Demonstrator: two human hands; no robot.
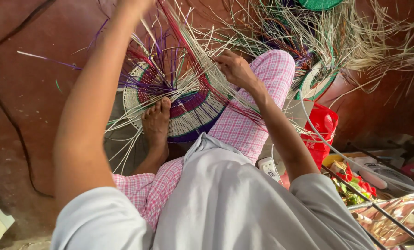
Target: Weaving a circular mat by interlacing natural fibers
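Woven disc (188, 111) flat on floor, pinned under bare foot (157, 121) | loose strands (193, 60) fanning up and away | right hand (234, 69) nearer, pinching pale strands at rim | left hand (133, 3) raised at frame top, grip unclear

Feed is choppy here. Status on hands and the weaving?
Right hand pinching pale strands. Left hand raised, cut off at frame top. Round woven piece pinned under bare foot. Loose strand pile crowds behind.

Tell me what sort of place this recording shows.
Probably a home floor used for basket weaving. The person sits on a reddish floor, a round woven piece under one bare foot, the right hand in loose pale strips; the left hand is cut off.
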